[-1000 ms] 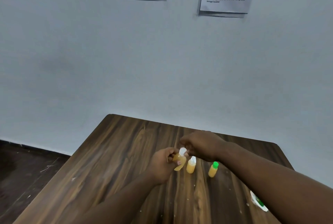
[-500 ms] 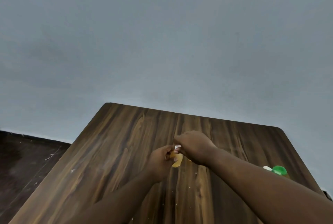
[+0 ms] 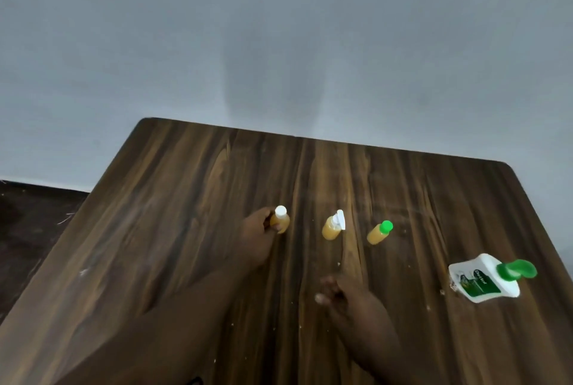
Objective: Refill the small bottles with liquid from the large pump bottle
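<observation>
Three small bottles of orange liquid stand in a row on the wooden table. My left hand grips the leftmost one, a white-capped bottle, standing upright on the table. The middle bottle has its white flip cap open. The right bottle has a green cap. The large white bottle with a green pump top stands near the right edge. My right hand hovers nearer me, below the middle bottle, with loosely curled fingers that hold nothing.
A plain grey wall rises behind the table's far edge. Dark floor shows at the left, past the table's slanting left edge. Small crumbs dot the tabletop around the large bottle.
My right hand has left the white-capped bottle and drawn back toward me. The left hand has moved that bottle leftward and set it on the table. The camera tilted down.
</observation>
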